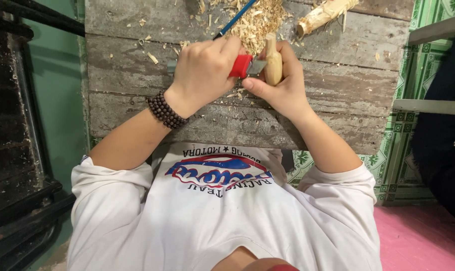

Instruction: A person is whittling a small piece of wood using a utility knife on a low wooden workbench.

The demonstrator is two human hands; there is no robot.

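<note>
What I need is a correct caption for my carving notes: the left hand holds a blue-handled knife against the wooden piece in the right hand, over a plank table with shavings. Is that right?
Not quite: the handle is red, not blue. The head view shows the left hand holding a red-handled knife against the wooden piece in the right hand, over a plank table with shavings.

Worn grey plank bench (337,95) under everything. Pile of wood shavings (260,20) on it just beyond the grip. Blue pencil-like stick (235,19) lies angled across the near edge of that pile. A second pale carved wood piece (325,14) further out, off to one side. Green patterned tiles (398,165) and pink floor (418,236) below the bench.
</note>
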